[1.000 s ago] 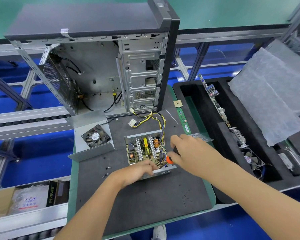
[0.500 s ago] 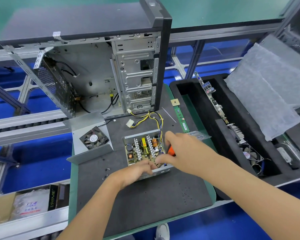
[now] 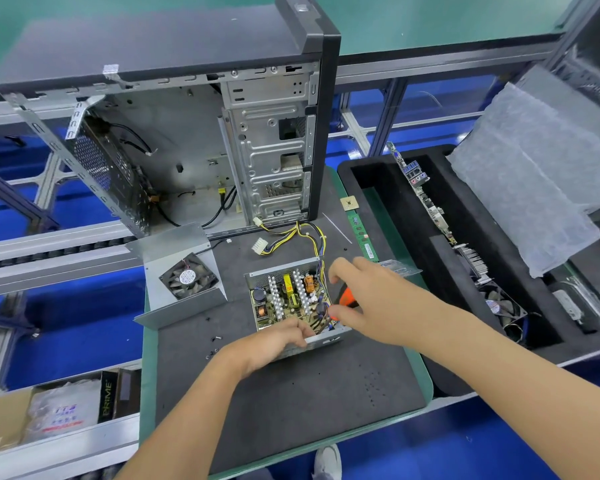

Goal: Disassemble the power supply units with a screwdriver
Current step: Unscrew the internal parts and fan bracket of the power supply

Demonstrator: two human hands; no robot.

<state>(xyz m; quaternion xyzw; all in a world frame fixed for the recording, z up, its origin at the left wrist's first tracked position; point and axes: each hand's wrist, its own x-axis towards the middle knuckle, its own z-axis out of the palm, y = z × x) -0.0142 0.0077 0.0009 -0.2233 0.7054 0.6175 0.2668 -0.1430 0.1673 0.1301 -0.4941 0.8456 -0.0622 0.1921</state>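
1. The opened power supply (image 3: 291, 299) is sitting near the middle of the dark mat (image 3: 291, 400), its circuit board facing up; its yellow and black wires (image 3: 295, 237) are trailing back toward the computer case (image 3: 194, 133).
2. The left hand (image 3: 274, 341) is gripping the near metal wall of the power supply, fingers curling over the edge.
3. The right hand (image 3: 371, 299) is reaching over the supply's right side, holding an orange-handled screwdriver (image 3: 345, 301) (mostly hidden by the palm); the thumb and fingers are bending loosely around it; where its tip is resting I cannot tell.
4. The removed metal cover with its fan (image 3: 187, 278) is lying just left of the supply; a few small screws (image 3: 215, 339) are lying on the mat between them.
5. A black tray (image 3: 378, 174) of parts is standing to the right of the mat.
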